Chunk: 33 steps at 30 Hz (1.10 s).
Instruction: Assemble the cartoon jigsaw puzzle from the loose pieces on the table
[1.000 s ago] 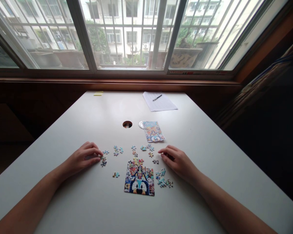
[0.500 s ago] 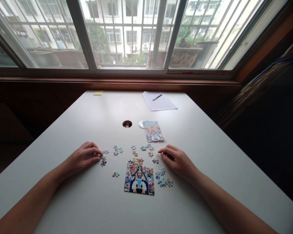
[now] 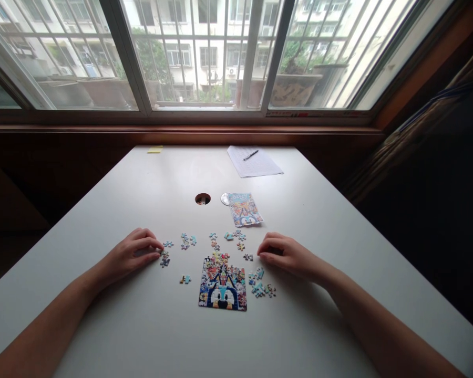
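Note:
A partly assembled jigsaw puzzle (image 3: 223, 286) with a blue cartoon dog's face lies on the white table, its top edge uneven. My left hand (image 3: 140, 249) rests left of it, fingers loosely bent and thumb apart, with the fingertips at a small cluster of puzzle pieces (image 3: 164, 259). Whether they touch a piece is hard to see. On the other side, my right hand (image 3: 281, 251) lies with bent fingers just right of a grey puzzle piece (image 3: 248, 257); nothing shows in its grasp. More loose pieces (image 3: 260, 289) sit right of the puzzle, and another piece (image 3: 185, 279) sits left.
Above the puzzle, several loose pieces (image 3: 185, 241) are spread in a row. Behind them lies a picture sheet (image 3: 245, 210), near a round cable hole (image 3: 202, 199). Papers (image 3: 256, 164) with a pen (image 3: 251, 155) and a yellow note (image 3: 155, 149) are by the window.
My right hand's fingers have curled in more, and the hand has turned slightly. My left hand stays by the same pieces. The whole view has shifted a little.

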Available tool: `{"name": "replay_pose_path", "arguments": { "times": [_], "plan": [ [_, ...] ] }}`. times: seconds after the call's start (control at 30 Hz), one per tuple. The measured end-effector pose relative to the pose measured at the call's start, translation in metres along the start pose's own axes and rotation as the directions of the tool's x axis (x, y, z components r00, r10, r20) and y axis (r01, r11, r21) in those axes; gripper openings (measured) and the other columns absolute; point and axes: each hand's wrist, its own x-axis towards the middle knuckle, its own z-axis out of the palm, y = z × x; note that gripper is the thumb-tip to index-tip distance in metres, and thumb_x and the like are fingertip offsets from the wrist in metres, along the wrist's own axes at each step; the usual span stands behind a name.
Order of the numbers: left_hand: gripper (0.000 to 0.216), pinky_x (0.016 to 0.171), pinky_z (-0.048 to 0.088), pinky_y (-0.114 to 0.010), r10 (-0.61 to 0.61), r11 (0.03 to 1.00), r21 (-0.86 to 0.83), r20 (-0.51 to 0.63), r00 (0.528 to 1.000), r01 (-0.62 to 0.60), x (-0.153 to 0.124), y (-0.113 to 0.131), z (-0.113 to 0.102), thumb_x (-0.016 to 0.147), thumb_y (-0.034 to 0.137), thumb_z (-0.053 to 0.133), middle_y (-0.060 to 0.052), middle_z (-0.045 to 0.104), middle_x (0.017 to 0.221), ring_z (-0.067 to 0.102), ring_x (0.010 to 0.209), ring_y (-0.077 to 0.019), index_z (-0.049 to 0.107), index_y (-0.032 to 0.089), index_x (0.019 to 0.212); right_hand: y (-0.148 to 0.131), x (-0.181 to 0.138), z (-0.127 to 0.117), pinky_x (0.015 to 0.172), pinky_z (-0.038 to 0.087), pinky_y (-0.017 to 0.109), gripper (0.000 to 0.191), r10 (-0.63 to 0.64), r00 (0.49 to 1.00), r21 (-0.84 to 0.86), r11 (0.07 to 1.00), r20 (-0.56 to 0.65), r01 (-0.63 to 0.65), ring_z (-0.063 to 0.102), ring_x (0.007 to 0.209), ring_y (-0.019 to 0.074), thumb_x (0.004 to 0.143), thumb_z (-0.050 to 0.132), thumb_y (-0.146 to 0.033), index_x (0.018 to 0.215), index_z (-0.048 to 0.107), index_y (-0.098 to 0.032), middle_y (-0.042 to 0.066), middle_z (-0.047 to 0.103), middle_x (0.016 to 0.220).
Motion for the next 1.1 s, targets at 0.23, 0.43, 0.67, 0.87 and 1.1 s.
{"name": "replay_pose_path", "arguments": {
  "times": [0.23, 0.43, 0.67, 0.87, 1.1],
  "plan": [
    [0.019, 0.086, 0.049, -0.029, -0.001, 1.0, -0.008, -0.005, 1.0, 0.001, 0.0, -0.004, 0.002, 0.097, 0.036, 0.06, -0.005, 0.061, 0.105, 0.056, 0.098, -0.0191, 0.069, 0.025, 0.109, -0.014, -0.009, -0.014, 0.094, 0.042, 0.035, 0.03, 0.065, 0.969, -0.073, 0.996, 0.238, -0.049, 0.048, 0.107, 0.0238, 0.078, 0.078, -0.045, 0.1, 0.069, -0.025, 0.004, 0.055, 0.105],
    [0.02, 0.085, 0.05, -0.029, -0.006, 1.0, -0.023, -0.005, 1.0, 0.006, 0.0, -0.006, 0.002, 0.096, 0.037, 0.06, -0.005, 0.061, 0.105, 0.057, 0.098, -0.0186, 0.07, 0.025, 0.109, -0.019, -0.015, -0.018, 0.097, 0.041, 0.037, 0.034, 0.071, 0.925, -0.065, 0.997, 0.373, -0.05, 0.045, 0.11, 0.0239, 0.075, 0.08, -0.044, 0.103, 0.07, -0.028, 0.003, 0.053, 0.108],
    [0.021, 0.084, 0.051, -0.028, -0.008, 1.0, -0.008, -0.006, 1.0, 0.008, 0.001, -0.004, 0.001, 0.097, 0.038, 0.059, -0.006, 0.061, 0.105, 0.057, 0.096, -0.0184, 0.07, 0.025, 0.108, -0.02, -0.014, -0.011, 0.097, 0.041, 0.037, 0.031, 0.07, 0.932, -0.112, 0.993, 0.354, -0.032, 0.043, 0.111, 0.0254, 0.072, 0.082, -0.042, 0.097, 0.071, -0.029, 0.003, 0.053, 0.107],
    [0.02, 0.085, 0.05, -0.028, -0.017, 1.0, -0.007, 0.0, 1.0, 0.017, 0.002, -0.001, 0.0, 0.097, 0.038, 0.059, -0.006, 0.061, 0.105, 0.056, 0.098, -0.0187, 0.07, 0.025, 0.109, -0.022, -0.014, -0.009, 0.092, 0.043, 0.035, 0.029, 0.084, 0.942, -0.139, 0.99, 0.324, -0.04, 0.045, 0.108, 0.0244, 0.07, 0.084, -0.036, 0.094, 0.07, -0.028, 0.002, 0.055, 0.104],
    [0.021, 0.083, 0.051, -0.028, -0.019, 1.0, -0.017, 0.001, 1.0, 0.019, 0.001, -0.001, 0.0, 0.097, 0.038, 0.059, -0.006, 0.061, 0.105, 0.057, 0.096, -0.0187, 0.07, 0.025, 0.109, -0.019, -0.014, -0.01, 0.093, 0.043, 0.036, 0.023, 0.051, 0.946, -0.109, 0.994, 0.32, -0.016, 0.047, 0.107, 0.0253, 0.075, 0.081, -0.037, 0.094, 0.072, -0.028, 0.003, 0.057, 0.102]
  ]
}}
